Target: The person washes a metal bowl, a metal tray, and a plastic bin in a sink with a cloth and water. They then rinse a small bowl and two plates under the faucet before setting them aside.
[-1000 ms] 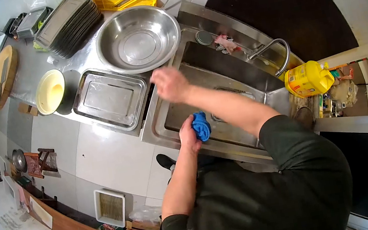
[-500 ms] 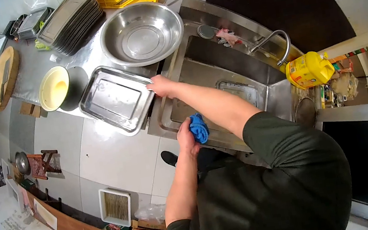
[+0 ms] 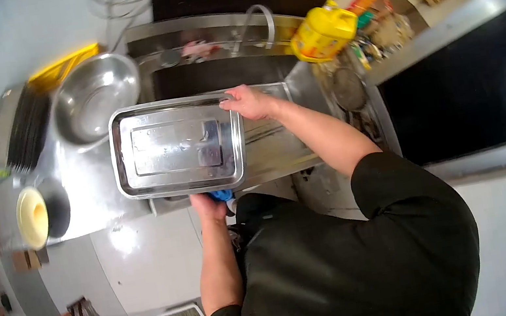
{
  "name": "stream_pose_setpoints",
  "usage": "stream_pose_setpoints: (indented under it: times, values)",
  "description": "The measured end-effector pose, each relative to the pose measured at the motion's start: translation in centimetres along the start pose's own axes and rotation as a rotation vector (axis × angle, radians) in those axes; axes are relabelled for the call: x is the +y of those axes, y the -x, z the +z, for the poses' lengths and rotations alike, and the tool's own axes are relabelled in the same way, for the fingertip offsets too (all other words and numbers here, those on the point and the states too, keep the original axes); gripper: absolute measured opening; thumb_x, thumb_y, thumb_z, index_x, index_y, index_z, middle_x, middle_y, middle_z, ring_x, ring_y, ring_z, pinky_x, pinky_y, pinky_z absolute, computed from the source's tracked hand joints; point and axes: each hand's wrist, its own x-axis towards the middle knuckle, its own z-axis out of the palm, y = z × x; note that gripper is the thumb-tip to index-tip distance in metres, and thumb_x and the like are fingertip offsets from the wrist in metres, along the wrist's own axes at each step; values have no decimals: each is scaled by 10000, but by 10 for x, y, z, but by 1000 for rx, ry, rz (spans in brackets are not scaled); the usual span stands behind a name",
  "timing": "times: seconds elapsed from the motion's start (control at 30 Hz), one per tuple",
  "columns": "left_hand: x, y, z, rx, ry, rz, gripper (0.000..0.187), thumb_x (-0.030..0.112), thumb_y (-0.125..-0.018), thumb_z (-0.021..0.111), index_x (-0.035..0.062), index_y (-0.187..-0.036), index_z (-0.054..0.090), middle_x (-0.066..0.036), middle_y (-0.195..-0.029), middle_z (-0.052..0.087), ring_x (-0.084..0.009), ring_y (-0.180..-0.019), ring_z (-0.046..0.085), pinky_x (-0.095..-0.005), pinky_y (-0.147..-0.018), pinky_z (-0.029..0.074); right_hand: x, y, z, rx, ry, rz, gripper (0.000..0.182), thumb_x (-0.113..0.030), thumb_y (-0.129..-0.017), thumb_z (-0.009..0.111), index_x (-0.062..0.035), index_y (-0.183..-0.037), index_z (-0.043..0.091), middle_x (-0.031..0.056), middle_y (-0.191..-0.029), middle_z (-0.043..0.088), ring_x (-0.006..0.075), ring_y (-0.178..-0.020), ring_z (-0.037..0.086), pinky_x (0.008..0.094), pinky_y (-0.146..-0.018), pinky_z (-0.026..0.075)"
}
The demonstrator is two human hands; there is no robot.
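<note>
fingers of my right hand [image 3: 249, 103] grip the metal tray [image 3: 175, 147] by its far corner; it looks lifted clear of the counter [image 3: 91, 200], over the left end of the sink [image 3: 213, 75]. my left hand [image 3: 209, 210] meets blue cloth [image 3: 222, 195] beneath; fingers hidden, i can't tell its grip.

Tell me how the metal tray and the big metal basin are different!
The metal tray is a rectangle with rounded corners, but the metal basin is round. The tray is shallow, while the basin is a deeper bowl shape. The right hand grips the tray by its rim, while the basin sits on the counter with no hand on it. Both are shiny, silvery metal.
</note>
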Motion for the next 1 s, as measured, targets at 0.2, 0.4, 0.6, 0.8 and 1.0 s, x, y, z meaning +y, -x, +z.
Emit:
stream_pose_setpoints:
  times: [0.2,0.4,0.6,0.8,1.0]
  values:
    - [-8,-12,40,110,-79,14,865,723,-852,381,31,-1372,374,-107,-1328,486,-283,-1196,487,-430,-1034,374,-5,71,-81,247,212,197,288,-262,-898,579,19,-949,620,18,-779,619,86,-733,501,279,-678,440]
    - [-35,-61,56,97,-398,52,251,212,-905,606,34,-1081,593,-48,-1024,614,-166,-975,572,-330,-835,480,21,76,-129,234,225,166,334,-287,-896,582,44,-945,594,95,-675,568,122,-637,466,319,-615,425]
    - [-75,-106,65,352,-461,18,204,218,-880,638,35,-958,591,-23,-864,586,-131,-791,531,-298,-667,449,111,24,-166,243,-65,279,371,-352,-939,524,6,-917,621,48,-684,581,111,-608,497,294,-554,422]
    - [-106,-145,55,440,-411,-1,259,257,-900,601,11,-977,571,-85,-931,591,-206,-811,587,-368,-741,512,193,-113,-220,420,135,347,443,-435,-917,478,-22,-958,636,152,-889,616,277,-827,579,398,-724,457]
    - [-111,-151,73,727,-667,-179,325,399,-873,593,98,-748,586,5,-659,447,-147,-598,414,-302,-532,349,230,-216,-211,221,-199,347,310,-319,-905,541,-45,-888,687,102,-829,680,184,-725,611,369,-648,486]
